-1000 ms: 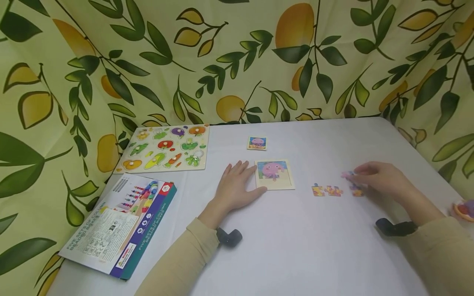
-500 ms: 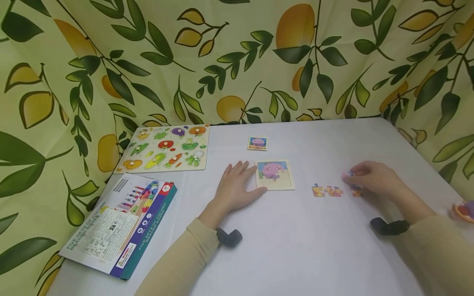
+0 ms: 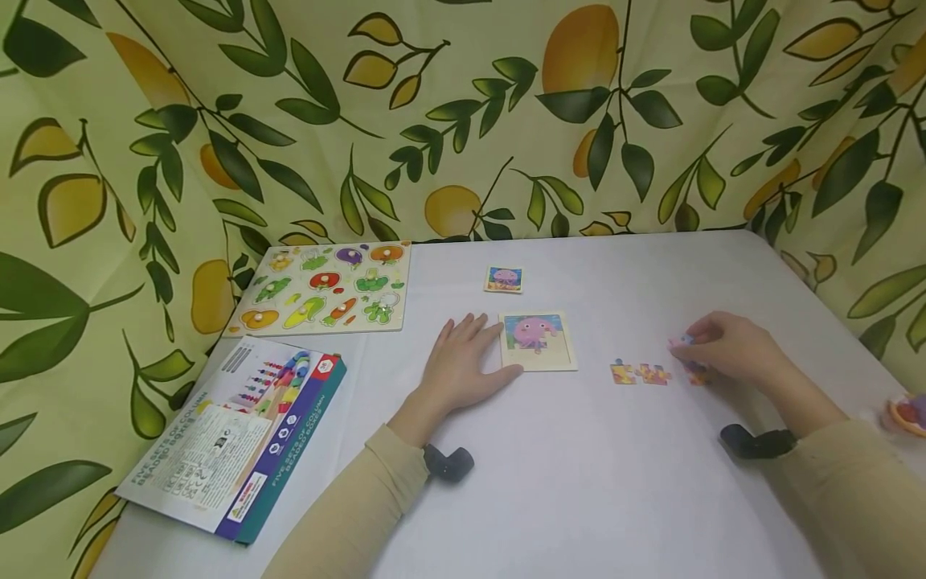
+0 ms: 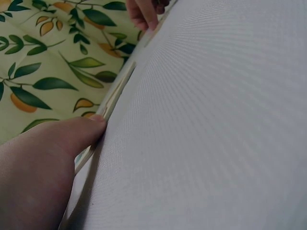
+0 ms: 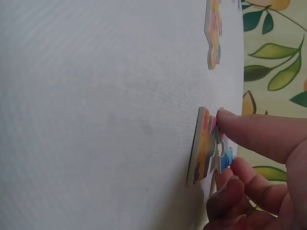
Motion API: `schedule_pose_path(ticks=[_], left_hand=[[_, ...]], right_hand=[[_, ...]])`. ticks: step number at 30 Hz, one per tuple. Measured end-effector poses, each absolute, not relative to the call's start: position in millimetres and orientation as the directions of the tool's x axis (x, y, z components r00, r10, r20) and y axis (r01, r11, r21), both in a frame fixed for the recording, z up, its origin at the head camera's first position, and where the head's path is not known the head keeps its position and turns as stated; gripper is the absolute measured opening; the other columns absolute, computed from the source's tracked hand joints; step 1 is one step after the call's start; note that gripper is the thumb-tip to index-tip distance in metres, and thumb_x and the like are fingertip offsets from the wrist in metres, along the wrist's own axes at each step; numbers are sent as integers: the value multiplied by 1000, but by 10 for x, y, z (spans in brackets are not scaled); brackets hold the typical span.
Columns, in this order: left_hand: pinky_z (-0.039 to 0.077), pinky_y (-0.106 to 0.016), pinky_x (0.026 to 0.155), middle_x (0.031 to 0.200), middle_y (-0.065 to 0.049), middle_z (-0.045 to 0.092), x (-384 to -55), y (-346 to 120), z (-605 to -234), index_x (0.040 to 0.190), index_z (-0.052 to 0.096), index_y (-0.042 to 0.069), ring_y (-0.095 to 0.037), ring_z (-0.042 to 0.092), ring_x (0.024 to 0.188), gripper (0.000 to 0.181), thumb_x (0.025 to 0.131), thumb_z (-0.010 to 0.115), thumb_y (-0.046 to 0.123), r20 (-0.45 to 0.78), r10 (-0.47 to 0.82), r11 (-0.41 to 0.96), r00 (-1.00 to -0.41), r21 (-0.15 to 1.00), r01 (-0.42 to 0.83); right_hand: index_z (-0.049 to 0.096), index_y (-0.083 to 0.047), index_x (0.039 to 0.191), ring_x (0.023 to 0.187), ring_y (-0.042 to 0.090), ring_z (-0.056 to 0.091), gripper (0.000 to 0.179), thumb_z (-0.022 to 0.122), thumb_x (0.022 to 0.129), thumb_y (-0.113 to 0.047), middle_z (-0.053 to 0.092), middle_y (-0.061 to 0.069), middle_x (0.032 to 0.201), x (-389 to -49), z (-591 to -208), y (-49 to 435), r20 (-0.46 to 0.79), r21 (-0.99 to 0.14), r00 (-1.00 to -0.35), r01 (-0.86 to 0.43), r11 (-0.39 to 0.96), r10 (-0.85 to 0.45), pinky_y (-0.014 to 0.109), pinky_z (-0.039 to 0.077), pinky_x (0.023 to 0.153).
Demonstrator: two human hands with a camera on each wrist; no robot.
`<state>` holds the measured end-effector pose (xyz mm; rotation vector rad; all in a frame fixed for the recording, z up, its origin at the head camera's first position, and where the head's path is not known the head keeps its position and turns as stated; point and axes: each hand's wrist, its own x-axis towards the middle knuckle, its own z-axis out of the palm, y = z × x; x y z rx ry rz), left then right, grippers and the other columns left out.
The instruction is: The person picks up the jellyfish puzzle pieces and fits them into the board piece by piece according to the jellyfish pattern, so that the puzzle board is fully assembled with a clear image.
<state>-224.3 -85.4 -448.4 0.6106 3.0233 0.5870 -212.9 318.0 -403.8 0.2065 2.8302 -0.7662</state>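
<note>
My left hand (image 3: 463, 366) lies spread on the white table, fingers and thumb at the left edge of a small square jigsaw board (image 3: 557, 359). A pink octopus picture partly fills that board; its lower right area is bare. Between thumb and fingertips, my right hand (image 3: 734, 347) pinches a pink and blue puzzle piece (image 5: 225, 155). Just below it lies an orange-and-yellow puzzle piece (image 5: 200, 151), partly hidden by the hand in the head view. Two more pieces, a yellowish one (image 3: 622, 372) and an orange-pink one (image 3: 654, 375), lie side by side to the left.
A small octopus picture card (image 3: 503, 279) lies behind the board. At the back left is a vegetable peg puzzle (image 3: 329, 289), with a bead-set box (image 3: 235, 442) in front of it. A colourful round object (image 3: 907, 414) shows at the right edge.
My right hand has shifted slightly left with the pinched puzzle piece, covering more of the piece below. My left hand has stayed at the board.
</note>
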Motion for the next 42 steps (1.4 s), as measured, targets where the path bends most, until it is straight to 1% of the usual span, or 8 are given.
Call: schedule_pose_path(ticks=[4, 10, 17, 23, 27, 32, 38, 42], left_hand=[[1, -42, 126, 164, -3, 36, -2244, -851, -4497, 155, 48, 25, -22, 22, 154, 80, 91, 54, 72, 66, 376, 854, -924, 363, 373], [2, -43, 126, 163, -4, 37, -2250, -854, -4495, 154, 49, 24, -23, 22, 154, 79, 91, 55, 71, 79, 379, 851, -922, 363, 381], [3, -44, 126, 163, -4, 38, -2242, -849, -4483, 154, 50, 24, -23, 23, 154, 79, 91, 55, 71, 81, 383, 845, -920, 372, 385], [3, -44, 126, 163, -5, 37, -2238, -851, -4464, 154, 49, 23, -24, 23, 154, 79, 91, 55, 71, 73, 380, 853, -922, 359, 380], [3, -43, 126, 163, -6, 38, -2241, -857, -4458, 154, 49, 23, -24, 23, 154, 79, 91, 55, 70, 76, 377, 852, -923, 361, 378], [3, -43, 126, 163, -6, 38, -2249, -865, -4466, 154, 49, 23, -24, 24, 154, 79, 91, 55, 70, 77, 379, 852, -922, 359, 380], [2, -43, 126, 163, -5, 38, -2259, -857, -4478, 154, 49, 23, -24, 23, 154, 79, 91, 55, 71, 80, 380, 853, -922, 356, 382], [2, -43, 126, 163, -5, 38, -2258, -851, -4480, 154, 49, 23, -24, 23, 154, 80, 91, 55, 71, 74, 378, 853, -923, 360, 378]], right_hand=[[52, 10, 122, 97, 45, 57, 72, 79, 87, -48, 56, 35, 117, -2138, -4049, 3184, -223, -490, -971, 188, 851, 86, 42, 54, 68], [51, 8, 123, 100, 48, 56, 71, 78, 89, -47, 53, 38, 122, -2145, -4038, 3159, -224, -502, -970, 201, 841, 98, 46, 54, 69], [49, 7, 126, 79, 29, 64, 70, 76, 90, -47, 59, 34, 117, -2168, -4023, 3103, -234, -549, -969, 196, 812, 76, 31, 52, 61], [49, 7, 135, 80, 27, 65, 71, 72, 94, -46, 59, 35, 121, -2176, -4009, 3037, -240, -576, -967, 208, 791, 79, 27, 52, 59], [54, 2, 136, 77, 28, 62, 60, 67, 98, -43, 64, 25, 105, -2182, -3989, 2977, -224, -603, -972, 196, 773, 71, 32, 51, 58], [55, -1, 137, 69, 27, 57, 51, 62, 103, -38, 61, 11, 81, -2173, -3948, 2875, -230, -652, -972, 185, 735, 41, 36, 49, 54], [57, -2, 137, 69, 26, 57, 56, 62, 102, -45, 64, 13, 90, -2142, -3913, 2745, -219, -671, -976, 154, 725, 5, 37, 49, 49], [59, -5, 136, 74, 27, 58, 56, 62, 101, -48, 64, 19, 104, -2165, -3930, 2691, -215, -658, -977, 146, 739, 1, 38, 50, 48]])
